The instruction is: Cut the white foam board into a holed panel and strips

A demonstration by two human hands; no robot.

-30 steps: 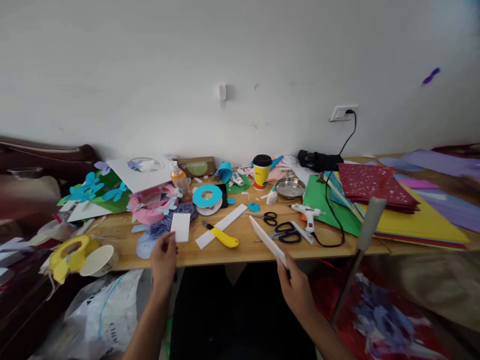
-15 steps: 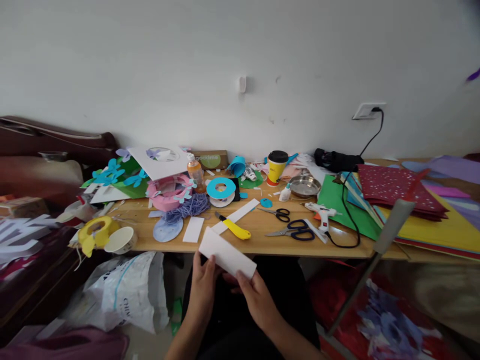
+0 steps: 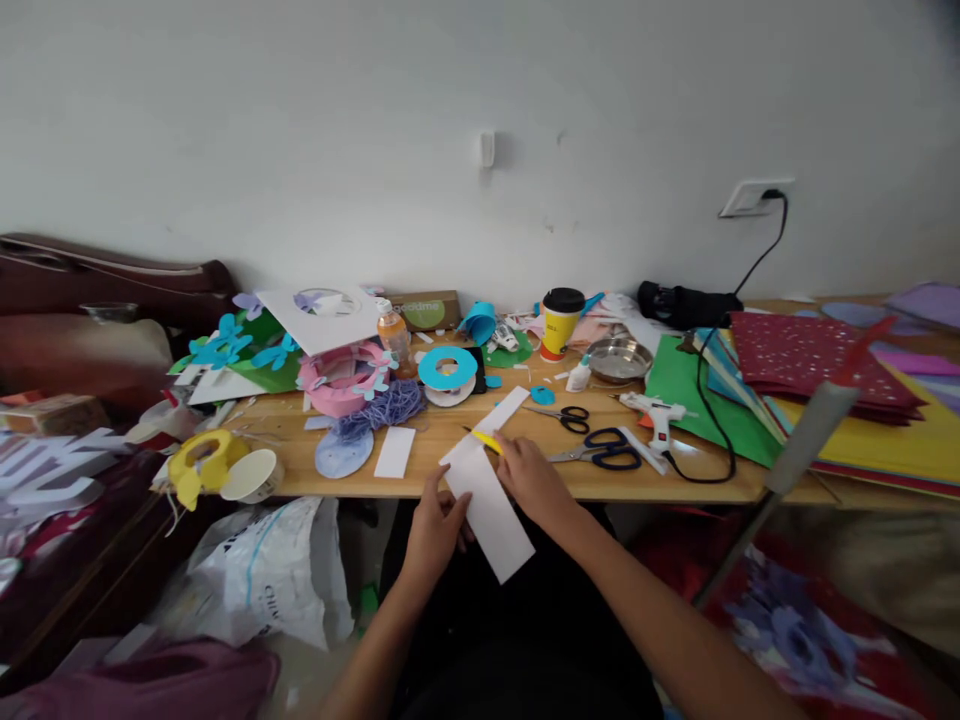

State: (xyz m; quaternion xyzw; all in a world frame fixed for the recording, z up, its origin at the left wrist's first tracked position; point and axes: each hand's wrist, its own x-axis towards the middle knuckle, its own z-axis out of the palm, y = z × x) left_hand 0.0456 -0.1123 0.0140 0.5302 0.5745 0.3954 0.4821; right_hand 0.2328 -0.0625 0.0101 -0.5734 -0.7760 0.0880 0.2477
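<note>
My left hand pinches the left edge of a white card strip, which slants over my lap at the table's front edge. On the table, my right hand is closed around the yellow utility knife, its blade pointing up and left. Much of the knife's handle is hidden by the fingers. Under the blade lies a longer white strip. To the left rests a small white card piece. Right of the knife are small scissors and larger dark-handled scissors.
A white glue gun with a black cord lies right of the scissors. Behind stand a yellow cup, a metal dish and a bottle. Coloured sheets are stacked at right; a pink paper ring sits left.
My right hand has left the white card and moved up onto the utility knife. The card, now in my left hand alone, has turned to point more steeply down and right.
</note>
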